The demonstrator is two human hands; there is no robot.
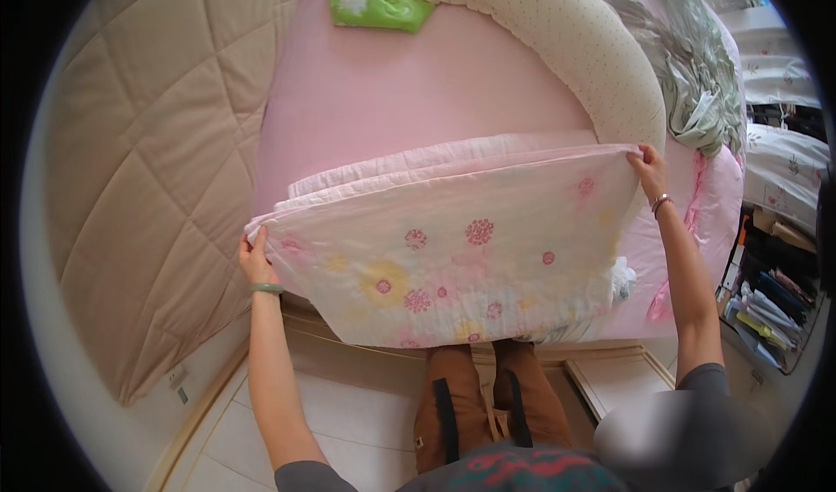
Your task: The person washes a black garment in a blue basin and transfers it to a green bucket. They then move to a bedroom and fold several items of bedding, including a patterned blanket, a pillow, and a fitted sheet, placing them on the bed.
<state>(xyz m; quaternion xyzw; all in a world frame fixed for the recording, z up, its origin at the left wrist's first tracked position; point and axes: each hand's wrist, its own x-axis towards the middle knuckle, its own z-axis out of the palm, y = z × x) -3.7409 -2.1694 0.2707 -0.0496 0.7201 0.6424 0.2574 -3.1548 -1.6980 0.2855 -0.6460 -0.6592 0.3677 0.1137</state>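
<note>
A folded quilt [453, 266], pale with pink and yellow flower prints, is stretched between my two hands over the near side of the bed. My left hand [258, 257], below a green bangle, pinches its left upper corner. At the opposite upper corner, my right hand [649, 174] grips the cloth; a bracelet circles that wrist. Several layers show along the quilt's top edge, and its lower part hangs toward my legs. Some fingertips are hidden by the fabric.
Pink sheeting [392, 83] covers the bed. A long curved dotted pillow [601, 52] lies on it, with a green bag [383, 3] at the far end and a crumpled grey-green cloth [697, 83] at right. A padded beige panel [165, 161] borders the left; a filled rack [775, 309] stands right.
</note>
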